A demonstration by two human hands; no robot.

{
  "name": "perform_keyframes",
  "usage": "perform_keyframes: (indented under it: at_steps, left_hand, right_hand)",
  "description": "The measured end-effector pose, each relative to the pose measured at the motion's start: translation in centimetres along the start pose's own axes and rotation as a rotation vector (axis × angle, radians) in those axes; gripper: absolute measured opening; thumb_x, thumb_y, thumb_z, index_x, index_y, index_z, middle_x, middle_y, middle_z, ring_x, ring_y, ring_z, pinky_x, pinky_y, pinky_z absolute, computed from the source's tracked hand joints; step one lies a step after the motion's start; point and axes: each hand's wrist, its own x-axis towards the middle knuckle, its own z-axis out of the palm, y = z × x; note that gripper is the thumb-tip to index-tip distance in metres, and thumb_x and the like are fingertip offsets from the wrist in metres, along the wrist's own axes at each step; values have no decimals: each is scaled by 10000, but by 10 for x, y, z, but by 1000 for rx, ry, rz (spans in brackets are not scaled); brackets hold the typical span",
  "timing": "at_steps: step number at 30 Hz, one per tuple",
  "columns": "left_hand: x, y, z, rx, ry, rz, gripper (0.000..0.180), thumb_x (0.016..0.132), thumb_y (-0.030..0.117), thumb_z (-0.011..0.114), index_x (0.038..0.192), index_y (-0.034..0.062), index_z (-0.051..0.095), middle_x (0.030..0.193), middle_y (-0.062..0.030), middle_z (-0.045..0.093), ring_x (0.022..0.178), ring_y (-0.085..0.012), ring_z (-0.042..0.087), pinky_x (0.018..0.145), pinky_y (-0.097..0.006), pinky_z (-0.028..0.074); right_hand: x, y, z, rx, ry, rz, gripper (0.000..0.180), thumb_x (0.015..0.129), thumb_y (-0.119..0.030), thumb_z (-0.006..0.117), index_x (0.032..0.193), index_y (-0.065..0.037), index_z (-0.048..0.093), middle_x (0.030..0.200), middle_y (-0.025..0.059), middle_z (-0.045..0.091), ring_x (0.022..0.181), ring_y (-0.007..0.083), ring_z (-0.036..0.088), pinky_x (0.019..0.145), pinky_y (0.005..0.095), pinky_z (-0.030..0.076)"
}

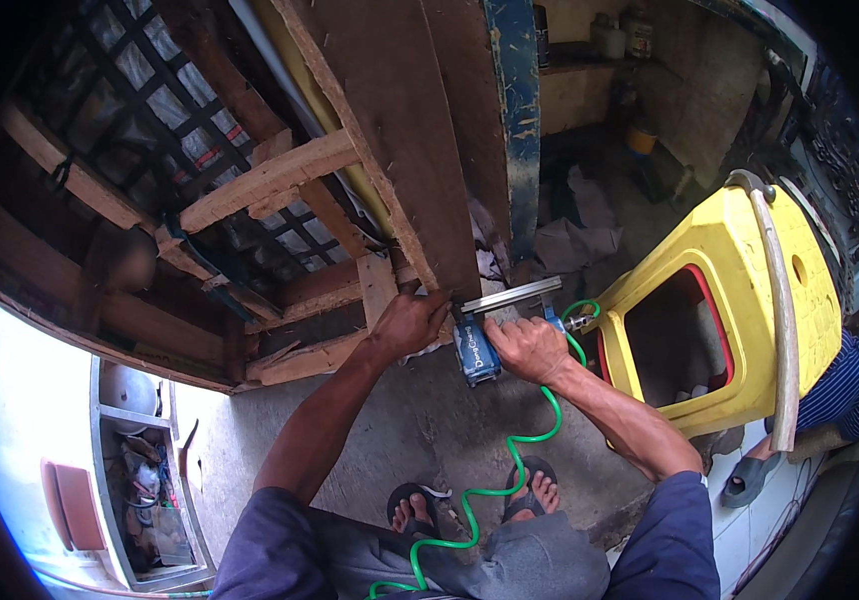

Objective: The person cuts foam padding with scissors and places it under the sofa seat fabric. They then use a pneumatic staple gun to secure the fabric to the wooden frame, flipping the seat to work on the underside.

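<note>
My right hand (526,347) grips a blue air nail gun (477,351) with a silver magazine (510,296), held against the lower end of a tall brown wooden plank (400,130). A coiled green air hose (535,430) runs from the tool down past my legs. My left hand (410,322) presses on the plank's lower edge, just left of the tool, beside a short pale wood block (378,288). My feet in sandals (470,505) stand on the concrete floor below.
A yellow plastic stool (750,300) lies tipped on its side at the right, with a curved pale strip (780,320) across it. A rough wooden frame (250,190) with mesh behind fills the left. A blue post (517,110) stands behind the plank. Clutter and bottles sit at the back.
</note>
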Motion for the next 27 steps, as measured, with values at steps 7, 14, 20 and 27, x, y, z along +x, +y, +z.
perform_keyframes:
  at_steps: [7,14,20,27]
  left_hand:
    - [-3,3,-4,68,0,-4,199,964,187,698,1084,38,751,911,-271,725,903,-471,710,829,-518,582]
    - [-45,-24,-21,91,-361,-221,256,998,269,630,1076,58,753,932,-233,733,984,-412,717,868,-497,570]
    - [-75,-46,-46,121,-731,-257,277,998,256,593,1153,80,741,1111,-211,736,1085,-379,699,983,-468,533]
    - [-56,-26,-47,-52,-575,-149,266,1016,238,581,1168,79,731,1143,-167,742,1080,-352,706,982,-445,539]
  right_hand:
    - [-18,-22,-1,150,-73,101,354,786,-126,668,1124,-26,647,659,91,652,575,282,709,499,418,577]
    - [-71,-99,-25,495,-381,591,507,723,-140,738,1214,-70,632,825,225,730,728,445,726,683,538,597]
    - [-83,-130,-22,739,-316,1049,358,792,-208,759,1091,-21,692,856,255,739,813,448,741,719,494,589]
    - [-68,-89,-36,931,-292,1290,361,843,-323,780,974,12,747,809,206,745,816,338,762,754,435,572]
